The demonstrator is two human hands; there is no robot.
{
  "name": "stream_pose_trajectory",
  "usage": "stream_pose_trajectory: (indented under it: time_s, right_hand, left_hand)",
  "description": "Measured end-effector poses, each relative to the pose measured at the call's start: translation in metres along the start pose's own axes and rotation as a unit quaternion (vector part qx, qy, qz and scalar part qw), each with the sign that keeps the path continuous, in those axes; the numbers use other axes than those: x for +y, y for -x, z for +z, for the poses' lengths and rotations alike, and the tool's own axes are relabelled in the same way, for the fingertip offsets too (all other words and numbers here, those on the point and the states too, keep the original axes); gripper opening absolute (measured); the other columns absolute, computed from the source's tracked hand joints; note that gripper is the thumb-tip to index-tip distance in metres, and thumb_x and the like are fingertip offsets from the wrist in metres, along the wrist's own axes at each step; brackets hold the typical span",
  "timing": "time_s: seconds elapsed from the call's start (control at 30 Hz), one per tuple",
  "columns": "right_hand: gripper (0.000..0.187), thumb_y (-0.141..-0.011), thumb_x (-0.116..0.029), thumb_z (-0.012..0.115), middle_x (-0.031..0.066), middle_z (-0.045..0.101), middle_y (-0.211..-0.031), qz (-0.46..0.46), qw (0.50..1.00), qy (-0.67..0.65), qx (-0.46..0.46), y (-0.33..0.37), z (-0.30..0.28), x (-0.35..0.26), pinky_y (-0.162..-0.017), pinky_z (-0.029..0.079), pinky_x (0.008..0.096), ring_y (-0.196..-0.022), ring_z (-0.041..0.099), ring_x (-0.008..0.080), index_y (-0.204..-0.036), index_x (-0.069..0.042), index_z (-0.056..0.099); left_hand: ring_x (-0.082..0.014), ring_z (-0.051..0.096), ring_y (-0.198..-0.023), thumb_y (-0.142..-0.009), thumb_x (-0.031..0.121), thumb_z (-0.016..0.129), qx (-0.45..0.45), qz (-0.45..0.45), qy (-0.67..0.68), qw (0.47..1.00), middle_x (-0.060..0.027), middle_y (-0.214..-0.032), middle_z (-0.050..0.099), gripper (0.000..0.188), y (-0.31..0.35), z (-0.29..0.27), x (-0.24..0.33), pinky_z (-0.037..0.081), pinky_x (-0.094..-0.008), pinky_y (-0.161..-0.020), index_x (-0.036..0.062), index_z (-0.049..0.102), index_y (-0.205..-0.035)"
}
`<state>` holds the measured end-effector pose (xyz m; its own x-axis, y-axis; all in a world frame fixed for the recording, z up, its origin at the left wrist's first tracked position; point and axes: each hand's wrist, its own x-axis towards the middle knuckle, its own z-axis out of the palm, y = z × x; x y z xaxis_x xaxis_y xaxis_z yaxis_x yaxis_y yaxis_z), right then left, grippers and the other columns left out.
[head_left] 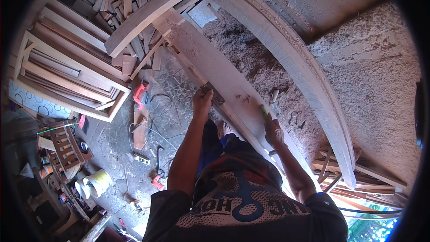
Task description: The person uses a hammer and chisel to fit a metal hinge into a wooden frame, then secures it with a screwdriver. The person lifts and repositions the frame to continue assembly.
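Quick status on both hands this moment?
Left hand: closed on a dark flat piece at the plank's edge.
Right hand: closed around a slim yellow-green object; exact kind unclear.

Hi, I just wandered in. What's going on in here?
One person in a woodworking space is leaning over a long, dusty board. The left hand grips a small dark rectangular piece at the board's near edge, while the right hand holds a slim, green-ended tool over its surface; I can't tell exactly what either is. A large curved wooden beam stretches along the far side, wooden frames lie to the left, and sawdust covers the ground at right.
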<state>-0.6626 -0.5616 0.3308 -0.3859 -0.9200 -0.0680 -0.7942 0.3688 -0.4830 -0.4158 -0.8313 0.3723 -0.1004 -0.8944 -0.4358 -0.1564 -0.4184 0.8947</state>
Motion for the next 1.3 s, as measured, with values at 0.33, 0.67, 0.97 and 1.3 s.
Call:
stream_pose_trajectory:
  time_s: [0.33,0.67,0.97,1.3]
  right_hand:
    - [0.034,-0.090,-0.031,0.072,0.0048,0.070,-0.111,-0.004,0.998,-0.018,0.062,-0.077,-0.012,-0.057,-0.095,0.046,0.0476,-0.109,0.061,0.0292,-0.121,-0.019,0.071]
    - [0.026,-0.090,-0.032,0.073,0.0126,0.073,-0.104,-0.024,0.993,-0.110,-0.016,-0.148,0.031,-0.034,-0.091,0.050,0.0469,-0.099,0.068,0.0337,-0.108,-0.013,0.075]
    - [0.016,-0.094,-0.016,0.064,0.0109,0.069,-0.085,0.004,0.937,-0.343,-0.063,-0.178,0.003,-0.142,-0.066,0.053,0.0342,-0.075,0.067,0.0205,-0.106,-0.005,0.061]
    - [0.030,-0.099,-0.020,0.064,0.0075,0.070,-0.091,0.086,0.809,-0.502,-0.293,-0.216,0.015,-0.209,-0.066,0.054,0.0277,-0.075,0.065,0.0130,-0.116,0.004,0.067]
  left_hand:
    - [-0.0122,0.057,-0.065,-0.088,0.022,0.076,0.022,-0.024,0.008,0.999,-0.0031,-0.078,0.061,0.023,-0.009,-0.006,-0.008,0.045,-0.0302,-0.055,0.0029,0.065,-0.093]
    - [-0.0140,0.055,-0.060,-0.081,0.024,0.081,0.062,-0.019,-0.001,0.998,-0.0043,-0.069,0.059,0.029,-0.001,0.001,0.001,0.044,-0.0347,-0.055,0.0048,0.059,-0.078]
    - [-0.0136,0.058,-0.063,-0.079,0.032,0.081,0.086,0.007,-0.057,0.995,-0.0067,-0.070,0.063,0.034,-0.007,-0.011,-0.019,0.045,-0.0355,-0.057,0.0020,0.065,-0.084]
    - [-0.0120,0.063,-0.076,-0.079,0.033,0.084,0.035,0.044,-0.005,0.998,-0.0076,-0.086,0.070,0.041,-0.020,-0.002,-0.034,0.049,-0.0311,-0.067,-0.0001,0.068,-0.097]
